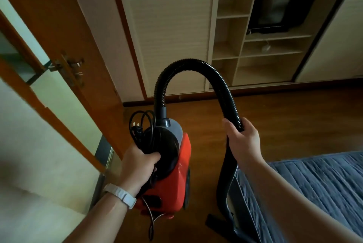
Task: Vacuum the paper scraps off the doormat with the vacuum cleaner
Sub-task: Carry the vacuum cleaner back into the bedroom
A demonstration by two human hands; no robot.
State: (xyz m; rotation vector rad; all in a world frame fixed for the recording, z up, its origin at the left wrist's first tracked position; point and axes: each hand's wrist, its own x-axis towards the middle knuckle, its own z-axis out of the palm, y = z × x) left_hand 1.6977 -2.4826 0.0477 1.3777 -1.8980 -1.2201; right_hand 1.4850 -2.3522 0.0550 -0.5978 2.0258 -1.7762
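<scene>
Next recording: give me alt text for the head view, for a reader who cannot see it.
A person's left hand grips a red vacuum cleaner while the right hand holds its black ribbed hose. A wooden floor lies below, with an open door to the left and a shelf unit ahead.

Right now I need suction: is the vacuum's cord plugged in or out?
Out. The plug hangs free on the coiled cord that the left hand holds.
</scene>
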